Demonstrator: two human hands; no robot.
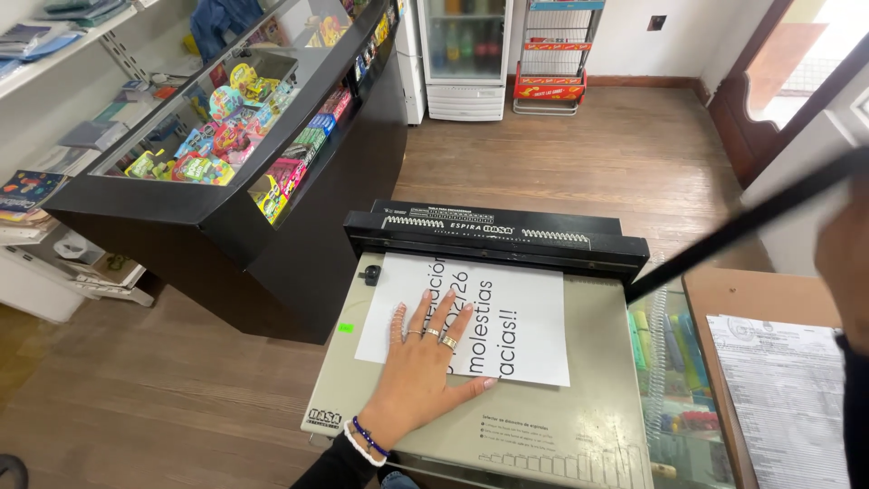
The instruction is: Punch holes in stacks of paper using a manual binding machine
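My left hand [425, 367] lies flat, fingers spread, on a white printed sheet [525, 317] that rests on the beige bed of a spiral binding machine [552, 426]. The sheet's far edge is pushed into the machine's black punching slot [493, 237]. My right hand [846, 258] shows only as a blurred shape at the right edge, at the upper end of the raised long black lever [742, 222]. Whether its fingers are closed around the lever is not clear. Rings and beaded bracelets are on the left hand.
A black glass display counter [226, 145] with colourful sweets stands to the left. A drinks fridge [466, 54] and a wire rack [552, 54] stand at the back. On the right lies a clipboard with a printed form [787, 389], over a glass case of pens [679, 380].
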